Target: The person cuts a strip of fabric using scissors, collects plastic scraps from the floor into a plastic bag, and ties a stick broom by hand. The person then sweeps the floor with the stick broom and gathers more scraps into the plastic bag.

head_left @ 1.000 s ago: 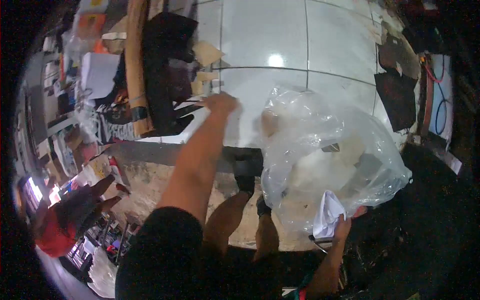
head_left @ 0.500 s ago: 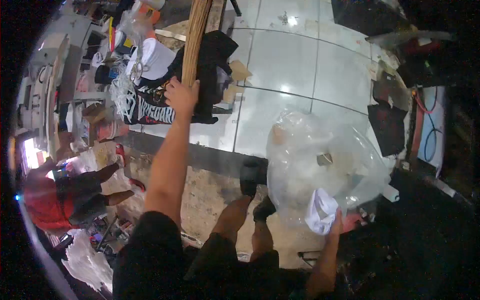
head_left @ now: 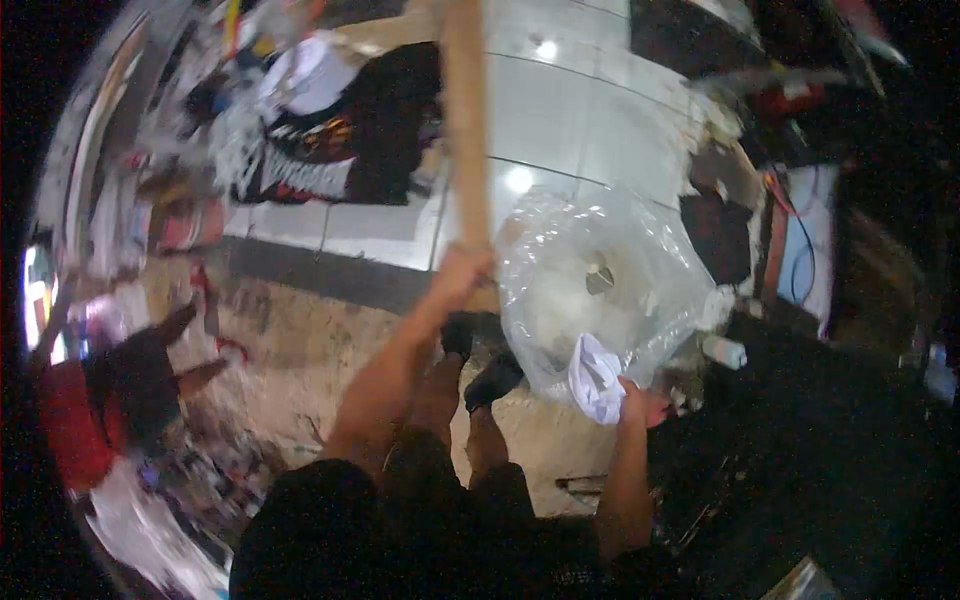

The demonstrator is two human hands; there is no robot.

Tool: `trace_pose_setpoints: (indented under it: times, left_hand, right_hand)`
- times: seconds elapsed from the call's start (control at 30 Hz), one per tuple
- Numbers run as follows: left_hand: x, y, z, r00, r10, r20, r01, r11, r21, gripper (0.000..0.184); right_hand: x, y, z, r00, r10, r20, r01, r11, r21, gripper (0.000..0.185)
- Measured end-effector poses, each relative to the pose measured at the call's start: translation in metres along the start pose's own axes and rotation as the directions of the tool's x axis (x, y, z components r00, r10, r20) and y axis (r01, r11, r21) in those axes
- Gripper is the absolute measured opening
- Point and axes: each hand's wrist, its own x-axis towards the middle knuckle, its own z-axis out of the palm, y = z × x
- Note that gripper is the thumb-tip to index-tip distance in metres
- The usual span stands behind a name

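My left hand [head_left: 463, 275] is closed round the lower end of a stick broom [head_left: 465, 130]. The broom points away from me over the tiled surface, smeared by motion. In my right hand [head_left: 632, 402] is a bunched white cloth [head_left: 597, 380]. That cloth overlaps the near edge of a large clear plastic bag [head_left: 650, 245]. The bag's mouth gapes, and a small brownish piece [head_left: 599, 279] shows inside it. Beyond my left hand lies a black printed cloth [head_left: 390, 120], with a white cloth [head_left: 308, 78] at its far left.
White tiles [head_left: 540, 110] form a raised floor with a dark edge [head_left: 310, 268]. A white bottle [head_left: 725, 351] lies right of the bag. Dark flat pieces [head_left: 716, 237] rest farther right. A person in a red top [head_left: 70, 420] is at the left, near scattered clutter.
My left hand has swung the broom right and nearer to me, off the black cloth. My right hand still holds the white cloth by the bag. The whole view has shifted.
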Motion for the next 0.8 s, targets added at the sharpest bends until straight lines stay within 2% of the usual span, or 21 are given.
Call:
trace_pose_setpoints:
  times: [0.03,0.07,0.1,0.13,0.17,0.2,0.23,0.27,0.3,0.33,0.37,0.4,0.43,0.47,0.5,0.53,0.57,0.6,0.63,0.7,0.8]
  left_hand:
    - [-0.007,-0.025,0.021,1.0,0.011,0.007,-0.01,0.983,-0.183,0.019]
    - [-0.008,-0.06,0.034,0.999,0.023,-0.044,-0.031,0.985,-0.171,0.019]
    - [-0.005,-0.103,0.05,0.989,0.057,-0.136,-0.067,0.995,-0.069,0.021]
    - [0.0,-0.149,0.063,0.954,0.206,-0.219,-0.175,0.972,0.154,0.023]
    - [0.003,-0.188,0.073,0.866,0.432,-0.252,-0.299,0.852,0.43,0.026]
    - [-0.007,-0.196,0.075,0.771,0.633,-0.063,-0.436,0.597,0.673,0.029]
    - [-0.016,-0.205,0.076,0.611,0.781,0.132,-0.508,0.258,0.822,0.032]
    - [-0.03,-0.177,0.08,0.945,0.296,-0.136,-0.155,0.776,0.612,0.034]
    - [-0.038,-0.161,0.085,0.926,-0.345,-0.155,0.374,0.896,0.239,0.036]
    - [-0.038,-0.167,0.088,0.925,-0.346,-0.155,0.373,0.902,0.217,0.036]
    - [-0.039,-0.179,0.089,0.961,-0.266,-0.08,0.278,0.923,0.264,0.037]
    - [-0.042,-0.195,0.088,0.982,-0.191,-0.009,0.185,0.934,0.304,0.039]
    - [-0.048,-0.197,0.088,0.979,-0.202,-0.039,0.205,0.936,0.287,0.039]
    - [-0.055,-0.199,0.085,0.979,-0.205,-0.019,0.201,0.931,0.305,0.039]
    - [-0.078,-0.169,0.072,0.976,-0.216,0.0,0.204,0.922,0.327,0.04]
    - [-0.1,-0.149,0.065,0.976,-0.218,-0.003,0.209,0.929,0.305,0.04]
    - [-0.122,-0.13,0.056,0.974,-0.224,-0.014,0.219,0.938,0.267,0.041]
    - [-0.144,-0.125,0.052,0.982,-0.174,-0.075,0.183,0.974,0.131,0.042]
    - [-0.164,-0.121,0.047,0.983,-0.123,-0.135,0.124,0.992,-0.001,0.042]
    - [-0.18,-0.129,0.046,0.998,-0.065,0.026,0.063,0.995,0.074,0.047]
    - [-0.261,-0.081,0.013,0.998,-0.048,-0.036,0.047,0.998,-0.03,0.05]
  right_hand:
    - [-0.012,-0.006,0.001,0.997,0.069,-0.025,-0.069,0.998,-0.015,0.045]
    - [-0.024,-0.011,0.001,0.989,0.137,-0.051,-0.138,0.99,-0.026,0.044]
    - [0.036,0.064,-0.016,0.943,0.055,0.328,-0.1,0.988,0.12,0.038]
    - [0.015,0.043,-0.009,0.958,0.231,0.171,-0.248,0.965,0.088,0.032]
    - [0.043,0.078,-0.021,0.934,0.076,0.349,-0.073,0.997,-0.022,0.032]
    - [0.073,0.114,-0.033,0.858,-0.083,0.507,0.133,0.989,-0.063,0.032]
    - [0.087,0.13,-0.045,0.869,-0.123,0.479,0.198,0.974,-0.108,0.031]
    - [0.079,0.121,-0.046,0.871,-0.173,0.459,0.25,0.962,-0.113,0.03]
    - [0.072,0.112,-0.047,0.871,-0.222,0.438,0.302,0.946,-0.12,0.029]
    - [0.062,0.099,-0.048,0.868,-0.271,0.416,0.352,0.927,-0.131,0.028]
    - [0.032,0.072,-0.039,0.927,-0.117,0.355,0.12,0.993,0.014,0.028]
    - [0.011,0.055,-0.037,0.944,0.059,0.324,-0.117,0.98,0.164,0.028]
    - [0.001,0.049,-0.042,0.936,0.058,0.348,-0.113,0.984,0.139,0.028]
    - [-0.004,0.045,-0.047,0.89,-0.122,0.44,0.215,0.962,-0.168,0.029]
    - [-0.009,0.041,-0.053,0.805,-0.296,0.514,0.531,0.745,-0.403,0.03]
    - [-0.01,0.035,-0.058,0.746,-0.385,0.543,0.648,0.605,-0.462,0.031]
    - [-0.01,0.026,-0.059,0.752,-0.374,0.543,0.625,0.666,-0.407,0.031]
    - [-0.011,0.015,-0.058,0.79,-0.311,0.529,0.487,0.841,-0.234,0.032]
    - [-0.018,0.0,-0.055,0.835,-0.212,0.508,0.249,0.969,-0.004,0.032]
    - [-0.035,-0.034,-0.055,0.827,-0.138,0.545,0.061,0.986,0.156,0.033]
    - [-0.067,-0.08,-0.046,0.765,-0.162,0.623,0.038,0.978,0.207,0.035]
